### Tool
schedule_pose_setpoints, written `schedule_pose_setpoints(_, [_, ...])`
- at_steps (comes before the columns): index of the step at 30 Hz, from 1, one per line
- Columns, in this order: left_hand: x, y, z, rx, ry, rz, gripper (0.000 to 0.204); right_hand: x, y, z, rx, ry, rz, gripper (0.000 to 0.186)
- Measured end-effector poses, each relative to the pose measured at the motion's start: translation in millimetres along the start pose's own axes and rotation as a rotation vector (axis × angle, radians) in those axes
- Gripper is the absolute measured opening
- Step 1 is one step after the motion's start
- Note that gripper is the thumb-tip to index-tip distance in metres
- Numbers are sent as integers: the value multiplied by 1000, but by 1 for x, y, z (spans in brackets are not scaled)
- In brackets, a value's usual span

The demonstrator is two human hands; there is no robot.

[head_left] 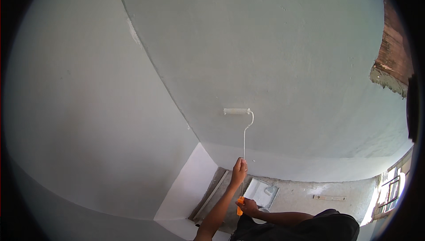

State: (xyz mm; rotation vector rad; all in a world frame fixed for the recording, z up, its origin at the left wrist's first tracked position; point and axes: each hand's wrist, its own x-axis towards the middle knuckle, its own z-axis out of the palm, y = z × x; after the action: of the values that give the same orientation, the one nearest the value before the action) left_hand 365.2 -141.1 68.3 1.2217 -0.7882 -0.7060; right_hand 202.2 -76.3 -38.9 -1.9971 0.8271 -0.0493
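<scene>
I hold a paint roller with both hands. Its white roller sleeve (pixel 236 111) lies level against the grey-green wall (pixel 283 73), and its thin metal frame (pixel 244 141) runs down toward me. My left hand (pixel 239 169) is closed around the metal rod below the bend. Lower down, my right hand (pixel 249 207) grips the orange handle (pixel 240 206). Behind my hands, on the floor, sits a white paint tray (pixel 261 192) with wet paint in it. A pale round container (pixel 262 211), partly hidden by my right forearm, is beside the tray.
A paler wall (pixel 97 99) meets the painted one at a corner seam on the left. Planks (pixel 212 194) lie along the floor's left side, and a flat strip (pixel 329 197) lies farther right. At right are a barred window (pixel 392 188) and a rough-edged brown opening (pixel 394 48).
</scene>
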Motion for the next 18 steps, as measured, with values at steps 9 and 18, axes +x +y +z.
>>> schedule_pose_setpoints(9, [99,195,47,91,-75,241,30,42,-126,-141,24,331,-275,53])
schedule_pose_setpoints(18, [170,432,77,140,-123,481,34,46,-302,-285,192,439,-561,42])
